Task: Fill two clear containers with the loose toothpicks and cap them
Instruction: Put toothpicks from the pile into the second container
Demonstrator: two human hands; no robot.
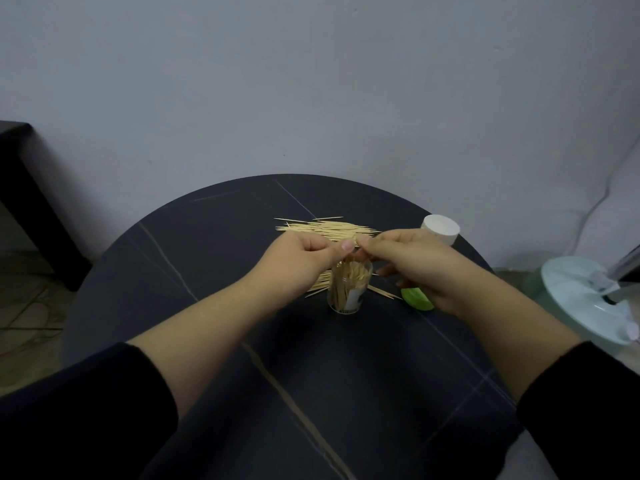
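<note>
A clear container (348,291) stands upright and uncapped at the middle of the round dark table (214,258), packed with toothpicks. Both hands hover just above its mouth. My left hand (304,254) and my right hand (408,261) each have curled fingers that pinch toothpicks over the opening; the pinched sticks are mostly hidden between the fingertips. A pile of loose toothpicks (325,228) lies behind the hands, and a few more toothpicks (381,292) lie beside the container. A green cap (417,297) lies under my right wrist. A second container with a white cap (440,229) lies at the back right.
A pale round stand base (585,299) with a metal pole sits off the table's right edge. A dark piece of furniture (20,188) stands at the left by the wall. The table's near half lies between my forearms.
</note>
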